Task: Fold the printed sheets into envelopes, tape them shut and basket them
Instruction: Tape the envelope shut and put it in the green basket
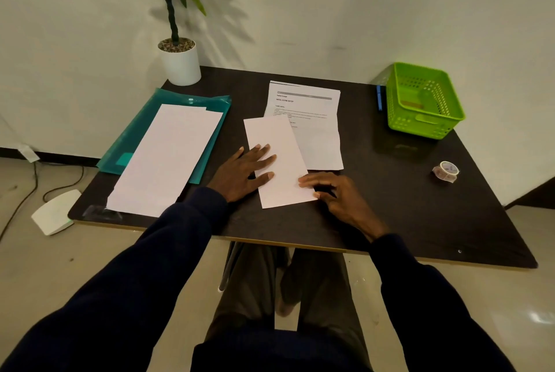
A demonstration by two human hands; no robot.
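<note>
Folded white paper sheet [279, 161], pinned by the flat-fingered left grip [243, 172], should be creased sharply; whether the right grip [333, 194] pinches cannot be told.

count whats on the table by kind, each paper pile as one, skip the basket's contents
paper: 3 (blank stack, folded sheet, printed sheets)
teal folder: 1
green basket: 1
tape roll: 1
potted plant: 1
blue marker: 1
total: 8

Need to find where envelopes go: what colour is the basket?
The basket is bright lime green with perforated walls, clearest in the head view.
</note>
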